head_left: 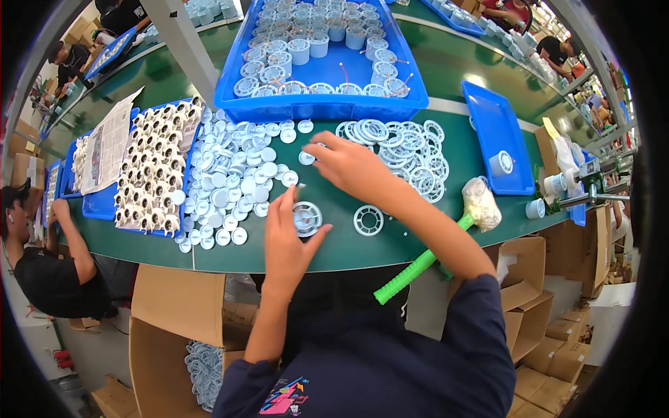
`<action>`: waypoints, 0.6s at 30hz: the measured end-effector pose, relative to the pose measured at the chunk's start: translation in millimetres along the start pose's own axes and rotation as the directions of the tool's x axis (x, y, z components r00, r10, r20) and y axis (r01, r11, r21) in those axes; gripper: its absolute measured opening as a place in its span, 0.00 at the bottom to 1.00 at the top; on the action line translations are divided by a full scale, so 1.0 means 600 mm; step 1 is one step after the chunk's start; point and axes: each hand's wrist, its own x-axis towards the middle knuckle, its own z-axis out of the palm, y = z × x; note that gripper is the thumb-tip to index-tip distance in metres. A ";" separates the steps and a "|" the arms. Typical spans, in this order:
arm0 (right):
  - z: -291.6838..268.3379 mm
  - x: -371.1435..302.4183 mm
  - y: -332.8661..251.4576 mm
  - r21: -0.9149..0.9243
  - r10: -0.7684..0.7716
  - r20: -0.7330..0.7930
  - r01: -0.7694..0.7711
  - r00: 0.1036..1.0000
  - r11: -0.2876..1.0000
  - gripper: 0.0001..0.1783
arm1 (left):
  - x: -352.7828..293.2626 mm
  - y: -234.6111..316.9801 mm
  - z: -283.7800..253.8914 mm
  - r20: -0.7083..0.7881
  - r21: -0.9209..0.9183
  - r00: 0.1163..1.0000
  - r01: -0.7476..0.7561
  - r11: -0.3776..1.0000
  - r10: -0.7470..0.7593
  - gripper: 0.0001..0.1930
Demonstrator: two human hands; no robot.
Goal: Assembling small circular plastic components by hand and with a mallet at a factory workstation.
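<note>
My left hand curves round a light blue round part with a spoked top, thumb on its near right side and fingers along its left. My right hand reaches across above it, fingers apart and bent beside a small light blue disc. Its palm side is hidden from this view. A spoked light blue ring lies flat to the right of the part. Many small light blue discs spread over the green table at left, and a heap of spoked rings lies beyond my right forearm.
A blue tray of light blue cups stands at the far side. White finned parts fill a tray at left. A green-handled mallet with a wrapped head overhangs the near edge. At right sits a blue tray; a co-worker works at left.
</note>
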 end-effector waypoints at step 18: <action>-0.047 -0.151 -0.131 0.594 0.643 0.302 -0.667 0.703 0.450 0.10 | -0.035 0.007 -0.025 -0.066 0.056 0.977 -0.200 0.978 0.204 0.32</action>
